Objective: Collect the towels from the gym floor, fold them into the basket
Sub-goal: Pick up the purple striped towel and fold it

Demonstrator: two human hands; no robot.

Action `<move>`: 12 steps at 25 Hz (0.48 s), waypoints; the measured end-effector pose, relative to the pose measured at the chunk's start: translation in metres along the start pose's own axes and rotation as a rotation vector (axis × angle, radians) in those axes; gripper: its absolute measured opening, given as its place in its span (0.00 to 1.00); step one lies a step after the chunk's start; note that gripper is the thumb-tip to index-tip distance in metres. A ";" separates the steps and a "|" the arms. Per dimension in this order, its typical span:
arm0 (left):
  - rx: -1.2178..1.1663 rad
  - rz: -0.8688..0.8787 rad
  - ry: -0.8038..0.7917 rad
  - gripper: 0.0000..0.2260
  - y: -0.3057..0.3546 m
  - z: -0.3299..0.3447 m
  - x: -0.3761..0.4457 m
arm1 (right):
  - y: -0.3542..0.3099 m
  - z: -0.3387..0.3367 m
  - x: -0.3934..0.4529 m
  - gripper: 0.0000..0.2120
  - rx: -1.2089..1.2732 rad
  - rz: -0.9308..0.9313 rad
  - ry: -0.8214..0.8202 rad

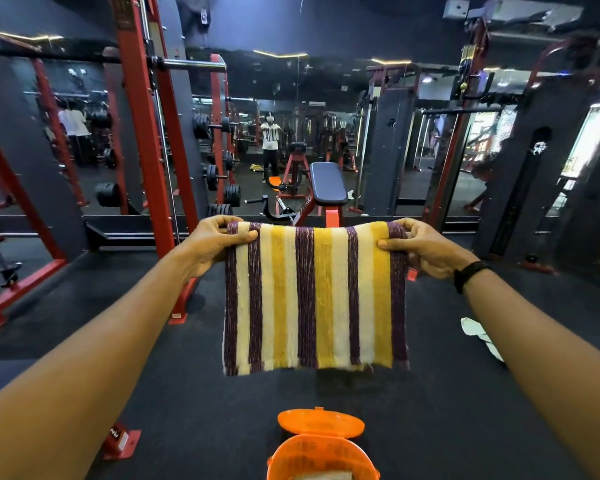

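One striped towel (314,299) is being gripped mid-fold by both hands, left hand (215,242) and right hand (420,249), above the orange basket (321,455), while a white towel (478,336) is still lying on the floor (101,306).

No legible text; label on red foot plate (118,439) blurred

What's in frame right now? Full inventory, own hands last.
striped towel: 1, yellow, cream and maroon, held up mid-air above the basket
white towel: 1, white, on floor at right
basket: 1, orange, lid open, bottom centre
bench: 1, dark pad, red frame, behind the towel
rack: 1, red, left
weight plates: several, black, on rack pegs
wristband: 1, black, right wrist
left hand: pinches top left corner
right hand: pinches top right corner
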State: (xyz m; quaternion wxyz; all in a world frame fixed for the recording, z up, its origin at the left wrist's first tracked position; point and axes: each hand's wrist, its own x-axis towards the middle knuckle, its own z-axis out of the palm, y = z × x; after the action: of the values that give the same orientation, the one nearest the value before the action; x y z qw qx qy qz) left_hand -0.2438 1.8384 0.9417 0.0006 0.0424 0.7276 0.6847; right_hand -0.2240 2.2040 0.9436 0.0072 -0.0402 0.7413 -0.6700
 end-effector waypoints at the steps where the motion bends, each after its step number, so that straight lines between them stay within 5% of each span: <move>1: 0.103 -0.029 0.038 0.18 -0.001 0.005 0.001 | 0.004 0.007 0.003 0.31 -0.070 0.003 0.118; 3: 0.255 -0.043 0.135 0.13 0.001 0.023 0.002 | 0.013 0.026 0.012 0.20 -0.170 -0.055 0.401; 5: 0.289 -0.029 0.146 0.07 0.012 0.046 0.001 | 0.014 0.049 0.015 0.15 -0.209 -0.123 0.446; 12: 0.084 0.047 -0.050 0.08 0.053 0.103 -0.014 | -0.013 0.093 0.002 0.19 -0.013 -0.234 -0.082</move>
State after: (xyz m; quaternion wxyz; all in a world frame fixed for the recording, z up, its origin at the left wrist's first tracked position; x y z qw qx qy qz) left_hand -0.2208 1.9436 0.9877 0.0010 0.0769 0.7543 0.6520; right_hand -0.2198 2.1106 0.9473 -0.0412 -0.1538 0.7348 -0.6594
